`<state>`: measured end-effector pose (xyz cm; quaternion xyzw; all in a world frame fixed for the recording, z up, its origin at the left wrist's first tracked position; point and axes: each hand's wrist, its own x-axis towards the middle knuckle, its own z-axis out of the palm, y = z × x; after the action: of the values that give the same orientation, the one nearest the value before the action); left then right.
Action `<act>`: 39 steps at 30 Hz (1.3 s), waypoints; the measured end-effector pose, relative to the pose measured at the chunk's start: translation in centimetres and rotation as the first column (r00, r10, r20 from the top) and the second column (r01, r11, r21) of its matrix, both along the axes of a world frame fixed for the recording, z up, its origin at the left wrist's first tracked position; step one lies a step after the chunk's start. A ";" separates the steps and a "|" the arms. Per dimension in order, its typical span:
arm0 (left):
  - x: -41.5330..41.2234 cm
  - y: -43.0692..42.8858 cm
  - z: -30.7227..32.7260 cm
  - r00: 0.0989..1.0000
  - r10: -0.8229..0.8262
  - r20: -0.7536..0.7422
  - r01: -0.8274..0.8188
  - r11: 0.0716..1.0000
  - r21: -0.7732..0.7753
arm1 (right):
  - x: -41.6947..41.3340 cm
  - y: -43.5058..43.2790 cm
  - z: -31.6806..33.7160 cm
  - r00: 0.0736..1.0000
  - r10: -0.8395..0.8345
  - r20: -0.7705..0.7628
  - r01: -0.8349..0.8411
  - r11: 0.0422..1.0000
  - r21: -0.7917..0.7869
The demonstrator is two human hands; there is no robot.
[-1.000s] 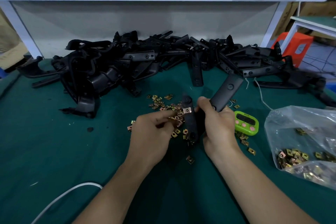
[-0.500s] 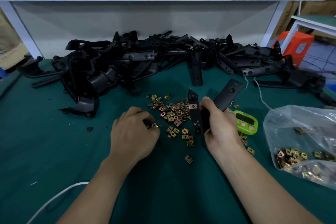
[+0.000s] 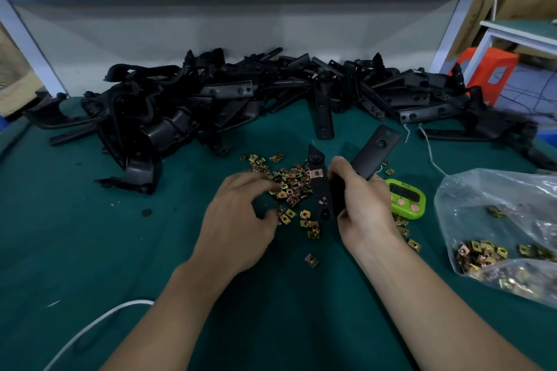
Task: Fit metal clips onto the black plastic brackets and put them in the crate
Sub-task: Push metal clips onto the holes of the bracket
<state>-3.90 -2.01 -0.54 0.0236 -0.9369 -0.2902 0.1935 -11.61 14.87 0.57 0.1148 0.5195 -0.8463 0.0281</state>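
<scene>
head view: the right hand (image 3: pixel 364 208) is closed round the bend of a black bracket (image 3: pixel 372 152), thumb across the front and fingers curled behind. the bracket makes a v. its short limb stands almost upright just left of the thumb, long axis running from the near edge of the bench (image 3: pixel 90 250) toward the far edge, pointed tip away from the person. its long limb rises out of the top of the grip and slants toward the far right corner, flat face to the camera. a fitted clip (image 3: pixel 316 173), copper-coloured, sits on the short limb, touching the thumb tip.

the left hand (image 3: pixel 238 220) is palm down at the near left side of the loose clips (image 3: pixel 292 181) scattered mid-bench. its fingers are bent down onto them, but they are blurred and i cannot tell whether they pinch one.

a heap of brackets (image 3: pixel 271 99) lies along the far edge. a green timer (image 3: pixel 407 196) sits just right of the right hand, and a plastic bag (image 3: pixel 497 211) of clips lies by the right edge. a white cable (image 3: pixel 90 325) crosses the near left corner.
</scene>
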 end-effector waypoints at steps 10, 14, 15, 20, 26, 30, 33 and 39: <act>0.0 1.1 0.0 1.000 0.004 -0.014 -0.006 0.990 -0.137 | -0.3 0.0 -0.4 1.000 -0.008 -0.003 0.008 1.000 0.029; 0.5 1.6 0.3 0.978 0.113 -0.174 -0.122 0.992 -0.040 | -0.3 0.0 -0.4 1.000 -0.010 -0.001 0.011 0.999 0.032; 0.6 1.7 0.4 0.977 0.118 -0.177 -0.119 0.993 0.007 | -0.3 0.0 -0.4 1.000 -0.010 -0.001 0.010 1.000 0.029; 0.8 2.0 0.5 0.997 0.052 -0.050 -0.034 0.951 0.308 | -0.3 -0.1 -0.3 1.000 -0.017 0.002 0.016 0.999 0.030; 0.7 1.9 0.6 0.991 0.109 -0.074 -0.077 0.937 0.340 | -0.3 0.0 -0.2 1.000 -0.014 0.000 0.014 1.000 0.017; 0.8 1.9 0.5 0.995 0.096 -0.007 -0.089 0.944 0.318 | -0.3 0.1 -0.3 1.000 0.001 0.001 -0.001 1.000 0.021; 0.9 2.0 0.6 0.994 0.106 -0.019 -0.096 0.954 0.284 | -0.3 0.2 -0.3 1.000 0.010 -0.001 -0.009 1.000 0.020; 0.9 1.9 1.2 0.988 0.140 -0.068 -0.133 0.987 0.092 | -0.3 0.1 -0.3 1.000 0.024 0.000 -0.024 0.999 0.025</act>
<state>-2.97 -0.11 0.68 0.0854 -0.9117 -0.3176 0.2464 -11.88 14.97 0.28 0.1088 0.5315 -0.8393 0.0368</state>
